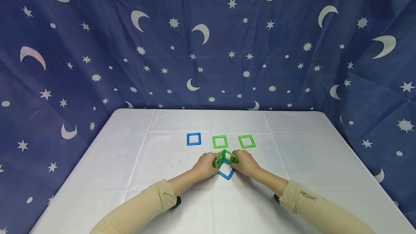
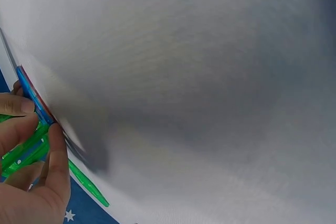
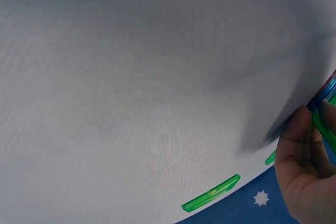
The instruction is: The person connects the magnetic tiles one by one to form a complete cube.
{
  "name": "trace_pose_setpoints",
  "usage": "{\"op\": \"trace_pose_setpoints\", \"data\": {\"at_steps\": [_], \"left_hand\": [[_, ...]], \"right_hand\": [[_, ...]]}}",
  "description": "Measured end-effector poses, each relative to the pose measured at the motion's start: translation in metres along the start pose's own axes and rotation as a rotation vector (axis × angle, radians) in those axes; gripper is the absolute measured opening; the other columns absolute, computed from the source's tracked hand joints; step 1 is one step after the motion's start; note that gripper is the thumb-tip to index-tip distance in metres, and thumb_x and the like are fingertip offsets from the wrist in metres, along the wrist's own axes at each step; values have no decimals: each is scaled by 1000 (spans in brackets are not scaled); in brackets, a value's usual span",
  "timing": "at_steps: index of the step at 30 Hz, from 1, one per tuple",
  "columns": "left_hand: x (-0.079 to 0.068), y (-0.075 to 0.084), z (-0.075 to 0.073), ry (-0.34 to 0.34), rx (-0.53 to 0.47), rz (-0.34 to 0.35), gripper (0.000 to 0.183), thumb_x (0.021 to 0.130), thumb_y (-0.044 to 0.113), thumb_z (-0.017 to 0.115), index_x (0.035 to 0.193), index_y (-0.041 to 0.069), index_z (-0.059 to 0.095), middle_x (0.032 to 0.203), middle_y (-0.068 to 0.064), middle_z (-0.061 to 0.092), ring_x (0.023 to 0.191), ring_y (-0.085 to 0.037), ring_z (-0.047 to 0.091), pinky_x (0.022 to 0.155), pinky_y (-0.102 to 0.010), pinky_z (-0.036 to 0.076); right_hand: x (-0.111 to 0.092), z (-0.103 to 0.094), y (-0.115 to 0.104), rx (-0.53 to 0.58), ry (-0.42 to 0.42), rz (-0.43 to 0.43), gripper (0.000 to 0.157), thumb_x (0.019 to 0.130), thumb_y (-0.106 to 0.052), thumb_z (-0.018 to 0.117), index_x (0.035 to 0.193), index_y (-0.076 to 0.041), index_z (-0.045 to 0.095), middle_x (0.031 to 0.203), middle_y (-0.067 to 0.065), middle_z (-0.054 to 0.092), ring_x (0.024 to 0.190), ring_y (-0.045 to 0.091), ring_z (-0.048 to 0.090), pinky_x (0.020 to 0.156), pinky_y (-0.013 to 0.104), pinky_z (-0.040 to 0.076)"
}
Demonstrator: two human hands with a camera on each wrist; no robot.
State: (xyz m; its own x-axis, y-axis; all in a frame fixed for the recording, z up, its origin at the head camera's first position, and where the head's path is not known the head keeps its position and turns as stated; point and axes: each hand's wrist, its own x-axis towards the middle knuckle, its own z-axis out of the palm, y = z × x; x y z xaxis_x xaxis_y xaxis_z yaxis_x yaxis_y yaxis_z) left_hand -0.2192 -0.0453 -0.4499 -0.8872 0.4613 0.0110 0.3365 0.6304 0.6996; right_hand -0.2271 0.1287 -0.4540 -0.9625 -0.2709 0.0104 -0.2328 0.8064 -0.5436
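Two hands worked from opposite sides: the left hand [image 1: 206, 165] and the right hand [image 1: 247, 162] each pinched a corner where the green frames [image 1: 223, 154] met the blue frame [image 1: 223, 175] at an angle — probably to steady those edges. This shape was held over the white table [image 1: 308, 161]; beyond it, one blue square [image 1: 194, 133] and two green squares [image 1: 220, 137] lay spaced apart, perhaps for easy reach.
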Motion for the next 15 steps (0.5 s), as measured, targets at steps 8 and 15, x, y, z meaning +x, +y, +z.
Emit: {"op": "trace_pose_setpoints", "data": {"at_steps": [8,15], "left_hand": [[-1,1,-1,-15,-25,-9,61,73,-5,73,131,-1,53,90,-12,67,66,-10,52,55,-17,46],[-6,1,-2,-46,-23,-53,68,72,-1,76,134,0,48,105,-14,65,85,-17,60,70,-26,53]], "right_hand": [[0,0,1,23,0,-29,16,74,1,76,72,-5,61,64,0,58,58,10,47,53,22,40],[2,2,3,56,-34,-83,19,74,1,75,70,-6,58,64,-2,55,58,10,46,53,20,38]]}}
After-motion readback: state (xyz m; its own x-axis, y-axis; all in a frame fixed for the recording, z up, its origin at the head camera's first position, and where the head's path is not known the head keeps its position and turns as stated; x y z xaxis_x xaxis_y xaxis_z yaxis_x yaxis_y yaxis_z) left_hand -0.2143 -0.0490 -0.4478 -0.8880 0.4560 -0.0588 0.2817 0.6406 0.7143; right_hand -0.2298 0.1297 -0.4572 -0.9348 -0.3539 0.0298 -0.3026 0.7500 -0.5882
